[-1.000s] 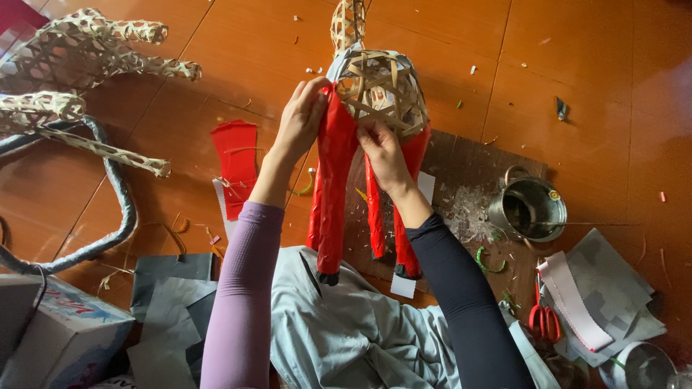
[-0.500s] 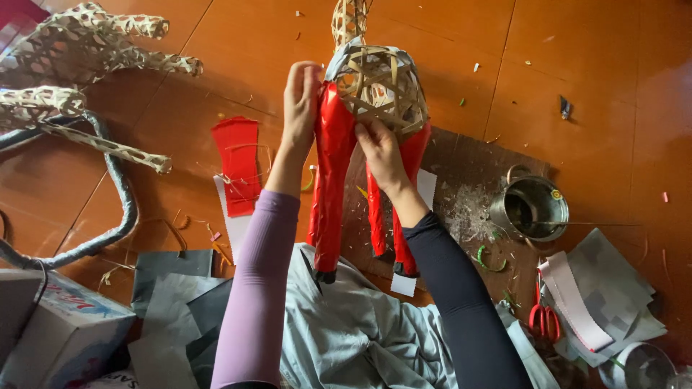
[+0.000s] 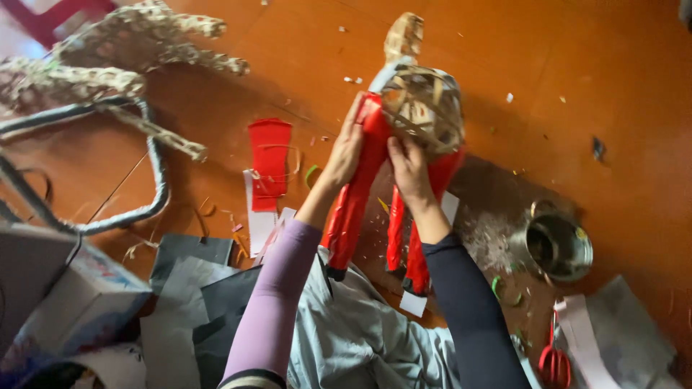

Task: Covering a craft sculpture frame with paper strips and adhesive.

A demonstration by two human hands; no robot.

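Woven bamboo frame, red-papered legs hanging, held above the orange floor. Left hand presses flat on one red leg; right hand pinches paper just beneath the frame. Metal tin, red scissors lie right.

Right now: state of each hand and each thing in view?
Left hand: pressed on the frame's red leg.
Right hand: gripping the frame.
Woven frame: held up, legs wrapped red, body bare.
Metal pot: upright, open.
Scissors: lying on the floor.
Red paper strip: flat on the floor.
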